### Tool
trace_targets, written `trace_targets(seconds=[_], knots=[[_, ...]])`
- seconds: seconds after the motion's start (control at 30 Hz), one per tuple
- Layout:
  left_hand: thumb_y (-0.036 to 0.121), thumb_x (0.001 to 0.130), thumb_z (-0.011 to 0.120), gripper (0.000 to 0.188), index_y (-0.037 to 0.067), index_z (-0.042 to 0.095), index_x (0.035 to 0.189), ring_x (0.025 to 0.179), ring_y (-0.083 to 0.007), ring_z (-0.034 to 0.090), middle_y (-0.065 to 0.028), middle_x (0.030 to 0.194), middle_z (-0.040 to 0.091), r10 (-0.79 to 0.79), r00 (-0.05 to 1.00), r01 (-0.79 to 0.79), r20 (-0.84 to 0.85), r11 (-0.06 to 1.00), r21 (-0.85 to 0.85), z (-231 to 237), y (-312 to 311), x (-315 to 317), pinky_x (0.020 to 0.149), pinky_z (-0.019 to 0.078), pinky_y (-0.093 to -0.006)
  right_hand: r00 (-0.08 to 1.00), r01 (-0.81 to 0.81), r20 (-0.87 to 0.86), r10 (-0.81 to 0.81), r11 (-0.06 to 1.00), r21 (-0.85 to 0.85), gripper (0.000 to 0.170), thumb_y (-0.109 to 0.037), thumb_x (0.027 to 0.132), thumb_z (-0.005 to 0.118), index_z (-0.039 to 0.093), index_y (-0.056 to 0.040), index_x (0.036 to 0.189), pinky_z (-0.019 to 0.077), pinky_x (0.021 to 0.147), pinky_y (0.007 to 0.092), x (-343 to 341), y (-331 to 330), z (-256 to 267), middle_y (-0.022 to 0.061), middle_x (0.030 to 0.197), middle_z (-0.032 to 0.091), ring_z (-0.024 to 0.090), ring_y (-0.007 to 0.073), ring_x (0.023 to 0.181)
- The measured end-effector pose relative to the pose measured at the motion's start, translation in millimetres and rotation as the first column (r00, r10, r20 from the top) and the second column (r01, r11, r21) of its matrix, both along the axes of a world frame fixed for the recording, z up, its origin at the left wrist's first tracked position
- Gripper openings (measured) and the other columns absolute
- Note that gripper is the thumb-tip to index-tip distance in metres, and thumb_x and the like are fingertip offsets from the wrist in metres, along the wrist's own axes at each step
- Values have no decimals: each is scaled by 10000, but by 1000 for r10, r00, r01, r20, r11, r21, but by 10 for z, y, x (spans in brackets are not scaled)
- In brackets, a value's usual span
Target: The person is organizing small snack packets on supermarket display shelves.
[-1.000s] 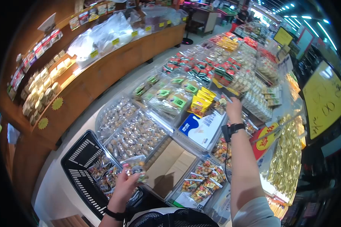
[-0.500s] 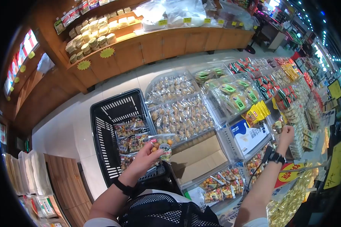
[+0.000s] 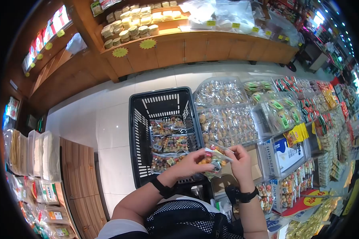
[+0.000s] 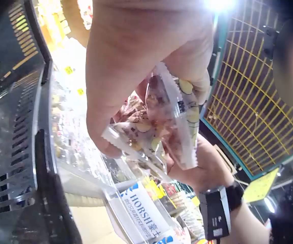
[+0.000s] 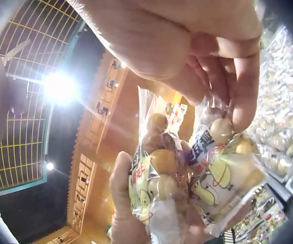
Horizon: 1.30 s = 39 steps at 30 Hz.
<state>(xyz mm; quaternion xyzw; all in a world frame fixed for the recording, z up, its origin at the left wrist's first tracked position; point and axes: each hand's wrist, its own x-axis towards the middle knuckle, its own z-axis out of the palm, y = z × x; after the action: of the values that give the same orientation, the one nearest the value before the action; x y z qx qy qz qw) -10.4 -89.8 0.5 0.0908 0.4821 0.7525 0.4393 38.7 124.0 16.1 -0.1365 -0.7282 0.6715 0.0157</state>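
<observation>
In the head view my left hand (image 3: 187,165) grips a clear packet of round, colourful pieces (image 3: 208,158) beside the basket's right edge. My right hand (image 3: 241,162) meets it from the right. Two packets show side by side in the right wrist view: the left hand's fingers hold one packet (image 5: 159,162), and my right hand (image 5: 207,56) pinches the top of the other packet (image 5: 228,178). The left wrist view has my left hand (image 4: 146,56) above both. The black basket (image 3: 136,159) holds several similar packets (image 3: 169,143) lying in rows.
Trays of wrapped goods (image 3: 227,123) stand right of the basket, with a cardboard-lined bin (image 3: 253,159) below them. Farther right lie yellow packets (image 3: 295,134) and more bins. A wooden counter (image 3: 195,49) runs along the back, beyond a tiled floor (image 3: 113,131). Wooden cabinet at left (image 3: 79,175).
My right hand has come from the bins at the right to my left hand, bringing a packet. The head view has turned left, so the basket appears farther right.
</observation>
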Motion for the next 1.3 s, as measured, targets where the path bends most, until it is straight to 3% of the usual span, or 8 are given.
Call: trace_targets(seconds=[0.3, 0.4, 0.57, 0.7, 0.77, 0.93, 1.07, 1.3], knots=[[308, 824, 761, 411, 44, 634, 1113, 857, -179, 656, -67, 946, 683, 671, 693, -701, -263, 542, -465, -1078, -821, -1153, 798, 518, -342, 990, 22, 137, -18, 999, -28, 164, -65, 933, 606, 619, 2, 1083, 512, 688, 232, 313, 88, -2, 36, 903, 655, 634, 95, 787], [382, 763, 788, 518, 31, 622, 1104, 908, -215, 625, -102, 967, 665, 522, 622, -774, -584, 295, -560, -2077, -1154, -1674, 820, 493, -342, 980, 49, 189, -57, 998, 47, 150, -57, 929, 601, 627, 5, 1063, 507, 688, 230, 446, 112, 40, 26, 885, 651, 629, 90, 779], [469, 783, 712, 618, 16, 553, 1171, 1112, -436, 578, -289, 1212, 563, 202, 792, -569, -576, -99, -816, -1876, -1131, -1770, 944, 472, -497, 972, 111, 185, -147, 975, 194, 156, -62, 923, 607, 628, -3, 1067, 501, 686, 237, 524, 234, 103, 27, 871, 652, 628, 95, 772], [451, 807, 669, 738, -39, 448, 1312, 1201, -458, 492, -313, 1327, 464, 184, 796, -576, -577, -64, -815, -2002, -1124, -1720, 1042, 384, -483, 968, 121, 171, -184, 937, 327, 164, -72, 914, 615, 632, -10, 1065, 493, 691, 239, 485, 370, 203, 36, 851, 646, 628, 97, 774], [430, 784, 718, 703, -58, 487, 1234, 1135, -462, 525, -280, 1272, 521, -356, 477, -879, -804, -191, -436, -2179, -1167, -1641, 1012, 417, -479, 960, 165, 164, -227, 932, 324, 167, -73, 911, 613, 638, -9, 1063, 493, 690, 241, 405, 469, 145, 41, 847, 646, 626, 100, 776], [315, 722, 786, 629, -63, 553, 1168, 1129, -423, 525, -291, 1151, 570, -74, 583, -809, -809, 43, -586, -1902, -1199, -1682, 1000, 404, -474, 925, 289, 98, -368, 847, 447, 184, -97, 894, 634, 653, -12, 1056, 487, 673, 255, 722, 847, 412, 35, 837, 651, 599, 107, 738], [223, 836, 714, 532, -76, 493, 1217, 1159, -424, 459, -265, 1210, 514, -188, 290, -930, -938, 176, -322, -1815, -1173, -1497, 1021, 360, -475, 878, 414, -24, -478, 733, 540, 175, -92, 859, 651, 672, -29, 1020, 479, 670, 252, 870, 1390, 419, 52, 858, 680, 590, 111, 724], [153, 891, 669, 183, -5, 633, 977, 849, -255, 609, -118, 945, 622, 13, 703, -409, -711, 825, -389, -842, -148, -261, 776, 491, -349, 718, 634, -233, -656, 478, 609, 178, -85, 829, 676, 673, -10, 990, 495, 670, 281, 1277, 1991, 856, 84, 820, 683, 621, 152, 710]])
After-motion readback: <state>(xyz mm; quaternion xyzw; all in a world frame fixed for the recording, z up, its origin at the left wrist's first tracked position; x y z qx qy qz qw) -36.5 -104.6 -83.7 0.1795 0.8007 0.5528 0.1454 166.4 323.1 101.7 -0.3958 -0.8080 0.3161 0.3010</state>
